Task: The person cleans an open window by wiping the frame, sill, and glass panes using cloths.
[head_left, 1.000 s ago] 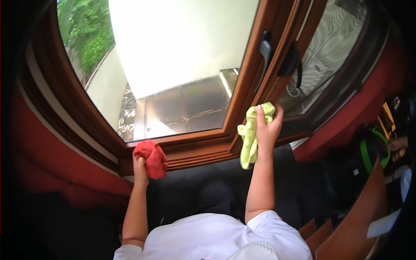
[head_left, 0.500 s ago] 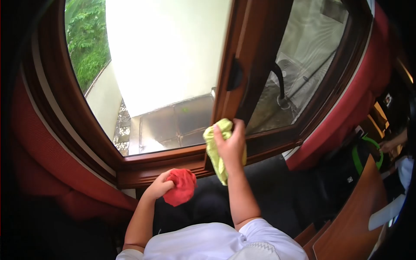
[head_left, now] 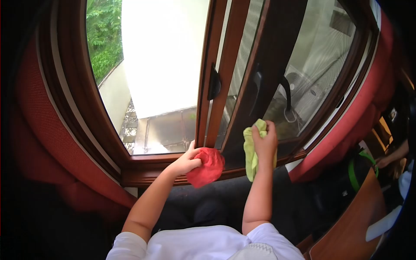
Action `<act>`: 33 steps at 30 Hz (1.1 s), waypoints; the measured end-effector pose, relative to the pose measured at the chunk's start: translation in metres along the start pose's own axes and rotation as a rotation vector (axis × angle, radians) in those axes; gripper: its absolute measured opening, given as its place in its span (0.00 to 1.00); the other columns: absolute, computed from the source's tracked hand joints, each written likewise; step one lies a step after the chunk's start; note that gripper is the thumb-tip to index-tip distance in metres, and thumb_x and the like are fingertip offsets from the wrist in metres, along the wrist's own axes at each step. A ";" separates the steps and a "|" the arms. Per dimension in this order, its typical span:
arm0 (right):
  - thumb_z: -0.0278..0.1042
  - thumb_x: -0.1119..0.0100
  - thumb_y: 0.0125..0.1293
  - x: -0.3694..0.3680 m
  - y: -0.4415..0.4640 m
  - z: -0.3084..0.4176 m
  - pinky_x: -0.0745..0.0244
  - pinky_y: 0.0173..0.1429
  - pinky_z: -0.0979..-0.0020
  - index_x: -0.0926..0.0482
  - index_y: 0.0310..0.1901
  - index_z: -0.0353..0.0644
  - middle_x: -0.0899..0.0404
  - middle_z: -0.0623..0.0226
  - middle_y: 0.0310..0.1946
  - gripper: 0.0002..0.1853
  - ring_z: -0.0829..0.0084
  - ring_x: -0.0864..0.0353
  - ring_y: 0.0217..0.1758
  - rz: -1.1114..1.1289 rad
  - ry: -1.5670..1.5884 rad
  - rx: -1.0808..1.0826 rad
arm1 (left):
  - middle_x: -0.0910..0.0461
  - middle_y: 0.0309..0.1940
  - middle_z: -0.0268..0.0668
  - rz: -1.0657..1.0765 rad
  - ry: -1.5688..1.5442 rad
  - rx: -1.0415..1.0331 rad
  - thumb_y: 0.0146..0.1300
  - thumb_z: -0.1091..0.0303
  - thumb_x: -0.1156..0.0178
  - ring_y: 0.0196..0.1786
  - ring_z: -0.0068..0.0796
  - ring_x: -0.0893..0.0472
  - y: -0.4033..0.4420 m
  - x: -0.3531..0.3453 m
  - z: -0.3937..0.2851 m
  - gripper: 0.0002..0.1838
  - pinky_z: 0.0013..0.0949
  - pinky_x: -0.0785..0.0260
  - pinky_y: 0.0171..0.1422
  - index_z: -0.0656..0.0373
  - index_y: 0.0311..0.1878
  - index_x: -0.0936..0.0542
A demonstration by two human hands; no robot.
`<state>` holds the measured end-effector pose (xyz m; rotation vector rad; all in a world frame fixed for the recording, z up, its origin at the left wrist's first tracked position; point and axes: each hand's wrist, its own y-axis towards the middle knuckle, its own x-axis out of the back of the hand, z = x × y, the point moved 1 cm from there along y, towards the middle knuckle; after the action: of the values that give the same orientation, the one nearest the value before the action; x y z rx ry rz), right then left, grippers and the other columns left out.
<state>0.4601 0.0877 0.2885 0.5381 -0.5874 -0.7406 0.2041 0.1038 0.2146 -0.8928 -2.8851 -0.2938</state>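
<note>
My left hand (head_left: 185,162) is closed around a bunched red cloth (head_left: 206,168) at the bottom of the window. One of its fingers reaches up against the lower end of the wooden sash (head_left: 212,125), which carries a black recessed handle (head_left: 214,82). In my right hand (head_left: 266,142) is a folded yellow-green cloth (head_left: 250,154), pinched at the top and hanging down over the sill. That hand is at the lower part of the dark-framed panel (head_left: 260,86); I cannot tell whether it touches it.
Red curtains (head_left: 56,134) hang at both sides of the wooden window frame (head_left: 78,86). Outside are a pale wall, green leaves and a fan unit (head_left: 299,80). At right are a brown wooden board (head_left: 351,221), a green strap (head_left: 353,173) and another person's hand (head_left: 383,162).
My left hand has moved right and up to the sash with the red cloth. My right hand has shifted right with its cloth. A gap now shows between the sash and the dark panel.
</note>
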 end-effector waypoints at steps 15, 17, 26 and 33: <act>0.50 0.33 0.53 -0.048 -0.034 0.072 0.27 0.41 0.58 0.23 0.45 0.41 0.21 0.60 0.39 0.24 0.55 0.20 0.37 0.123 -0.089 0.319 | 0.22 0.41 0.37 -0.399 -0.372 0.043 0.45 0.75 0.55 0.43 0.29 0.22 -0.076 0.076 0.035 0.24 0.30 0.28 0.48 0.67 0.49 0.26; 0.50 0.32 0.53 -0.047 -0.037 0.077 0.25 0.42 0.59 0.23 0.45 0.40 0.20 0.59 0.39 0.24 0.56 0.18 0.38 0.112 -0.113 0.303 | 0.24 0.34 0.29 -0.531 -0.362 0.019 0.50 0.73 0.55 0.36 0.19 0.26 -0.097 0.079 0.018 0.18 0.23 0.33 0.42 0.65 0.45 0.25; 0.43 0.32 0.53 -0.054 -0.047 0.085 0.25 0.40 0.60 0.23 0.42 0.40 0.22 0.61 0.34 0.20 0.55 0.19 0.37 0.061 -0.096 0.327 | 0.48 0.67 0.45 -0.851 0.682 -0.065 0.42 0.69 0.47 0.48 0.40 0.22 -0.130 0.066 -0.019 0.31 0.36 0.30 0.56 0.56 0.56 0.23; 0.42 0.30 0.51 -0.041 -0.030 0.066 0.27 0.45 0.61 0.23 0.41 0.38 0.22 0.58 0.36 0.21 0.54 0.21 0.41 0.068 -0.092 0.311 | 0.24 0.48 0.43 -0.616 0.695 -0.255 0.41 0.71 0.50 0.44 0.38 0.20 -0.129 0.056 -0.022 0.35 0.35 0.29 0.55 0.54 0.61 0.27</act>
<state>0.3782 0.0835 0.3046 0.7698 -0.8095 -0.6147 0.0857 0.0252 0.2251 0.1232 -2.3856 -0.8389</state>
